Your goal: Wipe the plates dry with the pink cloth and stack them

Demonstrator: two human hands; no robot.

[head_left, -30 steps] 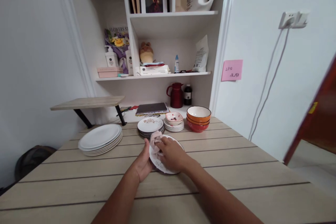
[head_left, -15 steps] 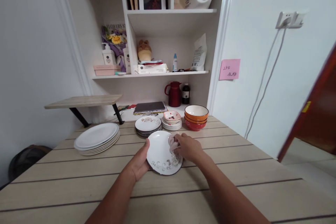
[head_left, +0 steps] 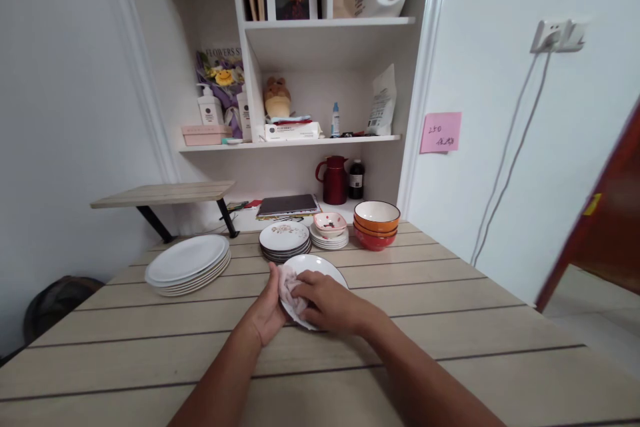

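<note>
A small white plate (head_left: 320,265) with a dark rim lies on the wooden table in front of me. My left hand (head_left: 270,313) grips its left edge, fingers curled around the rim. My right hand (head_left: 327,303) presses a crumpled pinkish cloth (head_left: 290,283) onto the left part of the plate's face, fingers closed on the cloth.
Behind the plate stand a stack of small floral plates (head_left: 285,240), a pink dish on saucers (head_left: 329,230) and stacked orange bowls (head_left: 377,223). A pile of large white plates (head_left: 189,263) sits at the left. White shelves (head_left: 300,141) with bottles rise behind; the wooden table (head_left: 450,320) stretches to the right.
My right hand and the cloth have swept from the plate's right side across to its left side. My left hand keeps its grip on the rim.
</note>
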